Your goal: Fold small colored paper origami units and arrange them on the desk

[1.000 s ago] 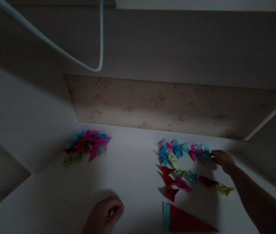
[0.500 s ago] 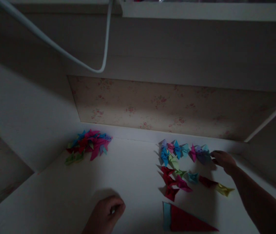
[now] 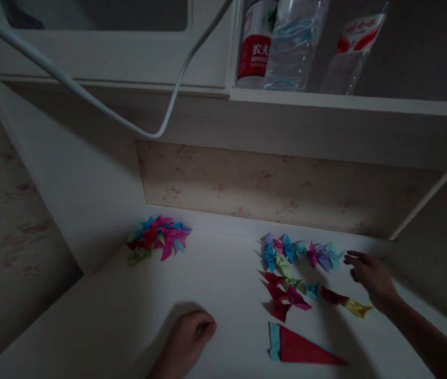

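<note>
My left hand [image 3: 189, 337] rests on the white tabletop at the lower middle, its fingers curled into a loose fist with nothing visible in it. At the right, my right hand [image 3: 369, 273] hovers with its fingers apart, just beside a light blue paper crane [image 3: 333, 255] at the end of the back row. Close by that crane are a purple paper crane [image 3: 321, 258] and other folded cranes in blue, pink and green. Nearer me lie red paper cranes [image 3: 281, 300], a magenta one and a yellow one [image 3: 357, 308]. A folded red and light blue paper triangle [image 3: 306, 347] lies in front.
A heap of coloured paper cranes [image 3: 158, 237] sits in the back left corner. Overhead, a shelf [image 3: 345, 102] holds plastic bottles [image 3: 294, 47], and a white cable [image 3: 144, 134] hangs in front. Side panels and a flowered back wall [image 3: 227, 181] enclose the tabletop.
My right hand has let go of the light blue crane and its fingers have spread. The view has tilted up, bringing the bottles in. My left hand keeps its curled shape.
</note>
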`<act>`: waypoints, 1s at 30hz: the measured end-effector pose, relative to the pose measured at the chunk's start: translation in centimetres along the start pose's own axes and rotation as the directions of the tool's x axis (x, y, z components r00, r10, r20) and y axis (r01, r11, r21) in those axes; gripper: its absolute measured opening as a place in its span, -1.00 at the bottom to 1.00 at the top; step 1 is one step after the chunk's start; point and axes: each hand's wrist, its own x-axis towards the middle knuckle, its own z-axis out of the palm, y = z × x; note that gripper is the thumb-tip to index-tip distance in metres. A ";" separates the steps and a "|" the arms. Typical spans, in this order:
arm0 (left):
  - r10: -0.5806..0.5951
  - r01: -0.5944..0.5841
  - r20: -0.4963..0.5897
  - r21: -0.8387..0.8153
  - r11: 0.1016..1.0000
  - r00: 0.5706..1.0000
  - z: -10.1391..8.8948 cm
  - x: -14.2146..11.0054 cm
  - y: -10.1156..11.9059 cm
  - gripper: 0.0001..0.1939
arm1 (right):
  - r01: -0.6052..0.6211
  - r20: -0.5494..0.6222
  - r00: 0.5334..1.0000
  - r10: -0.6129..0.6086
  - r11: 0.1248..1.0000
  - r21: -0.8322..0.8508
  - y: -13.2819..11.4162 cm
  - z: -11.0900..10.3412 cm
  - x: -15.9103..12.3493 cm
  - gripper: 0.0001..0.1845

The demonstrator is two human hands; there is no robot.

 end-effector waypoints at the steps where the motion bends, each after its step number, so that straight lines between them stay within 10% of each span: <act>1: 0.008 -0.008 -0.005 -0.001 1.000 1.000 0.0 0.0 -0.1 -0.76 | 0.010 0.049 0.999 -0.011 1.000 0.022 -0.7 0.2 -1.8 -0.62; 7: 0.024 -0.023 -0.031 0.012 1.000 0.999 0.1 -0.1 -0.6 -0.74 | -0.092 0.323 0.946 0.025 0.977 0.192 -2.1 2.8 -16.1 -0.61; 14: 0.057 -0.058 -0.047 -0.009 0.998 0.997 0.1 -0.4 -0.7 -0.74 | -0.342 0.642 0.766 0.026 0.863 0.373 -3.0 10.4 -29.8 -0.68; 21: 0.071 -0.073 -0.077 -0.019 0.997 0.994 0.1 -1.0 -0.7 -0.73 | -0.062 0.656 0.742 -0.140 0.959 0.275 -4.0 12.5 -32.3 -0.77; 30: 0.080 -0.081 -0.090 -0.009 0.997 0.993 0.3 -0.8 -0.8 -0.71 | -0.103 0.668 0.733 -0.126 0.951 0.293 -3.5 11.7 -32.0 -0.84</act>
